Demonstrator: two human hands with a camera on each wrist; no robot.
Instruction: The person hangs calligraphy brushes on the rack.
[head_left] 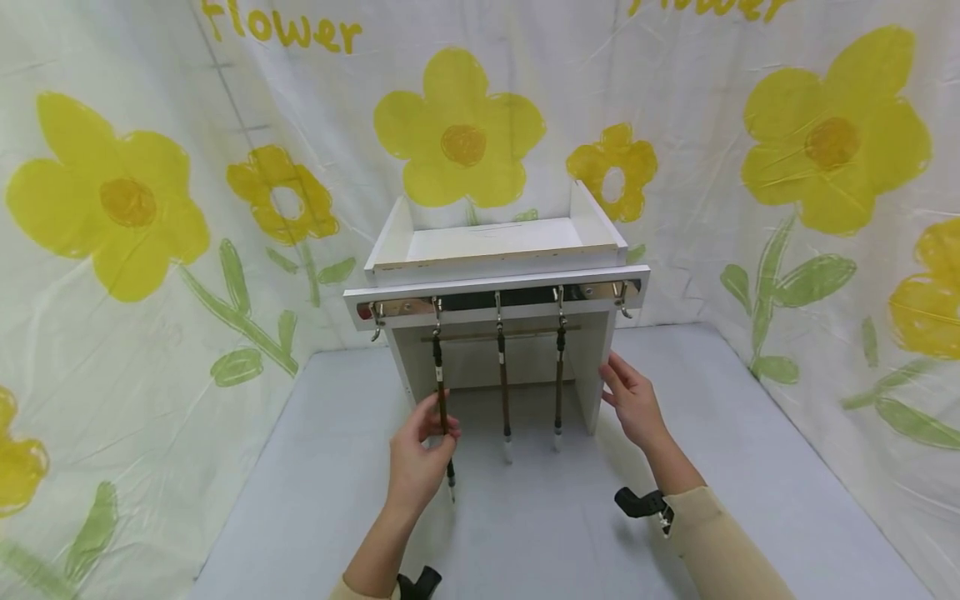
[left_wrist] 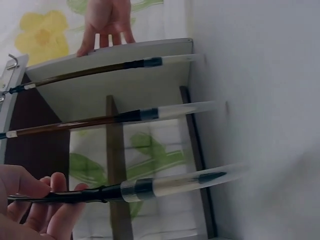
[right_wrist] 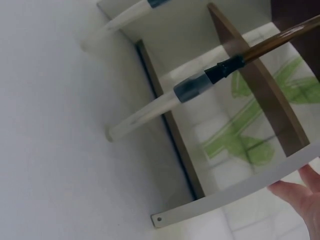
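Note:
Three writing brushes with dark brown handles hang by their tops from the hooks of a white wooden shelf [head_left: 603, 367]. My left hand [head_left: 423, 454] pinches the left brush [head_left: 441, 379] along its lower handle; its tip, in a clear cap, shows in the left wrist view. The middle brush [head_left: 504, 383] and the right brush [head_left: 559, 383] hang untouched, their tips also in clear caps [right_wrist: 145, 117]. Against the outer face of the shelf's right side panel, my right hand [head_left: 633, 400] rests its fingertips, seen too in the right wrist view.
A metal hook rail [head_left: 468, 302] runs across the shelf front, with bare hooks [head_left: 621, 292] at both ends. An open-topped tray section [head_left: 495, 237] forms the shelf's top. The grey-white table [head_left: 322, 467] lies below, and a flower-printed curtain [head_left: 675, 167] surrounds it.

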